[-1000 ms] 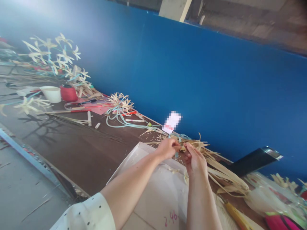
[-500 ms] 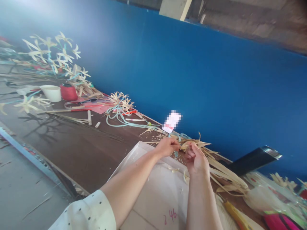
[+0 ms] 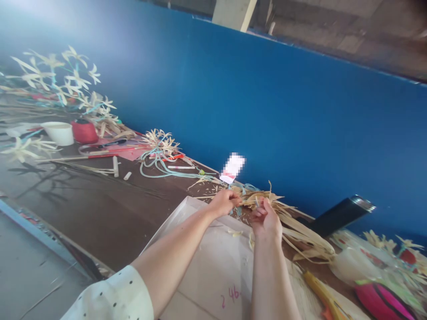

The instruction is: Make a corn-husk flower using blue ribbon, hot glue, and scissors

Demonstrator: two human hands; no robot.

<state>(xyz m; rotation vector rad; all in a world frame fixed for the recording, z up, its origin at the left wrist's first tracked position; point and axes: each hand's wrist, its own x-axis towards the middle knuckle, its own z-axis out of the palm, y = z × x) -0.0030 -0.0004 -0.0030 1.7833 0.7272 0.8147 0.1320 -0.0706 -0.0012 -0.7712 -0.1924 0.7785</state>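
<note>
My left hand [image 3: 223, 202] is closed in a pinch on thin dried straw strips [image 3: 256, 198] at the far edge of the brown table [image 3: 100, 200]. My right hand [image 3: 266, 219] is just beside it, palm turned up, fingers curled around the same strips. Both hands hover over the far end of a pale cardboard sheet [image 3: 213, 262]. A heap of long dried husk leaves [image 3: 300, 233] spreads to the right of my hands, against the blue wall [image 3: 267, 115].
Straw flowers [image 3: 66, 84] stand at the far left beside a white cup [image 3: 60, 132] and a red spool [image 3: 84, 131]. Light-blue ribbon [image 3: 160, 169] coils mid-table. A black cylinder [image 3: 336, 215], a yellow tool [image 3: 320, 293] and a pink object [image 3: 380, 302] lie to the right.
My right hand has turned palm-up and its fingers have shifted on the strips. The view has drifted slightly, so everything sits a little further left.
</note>
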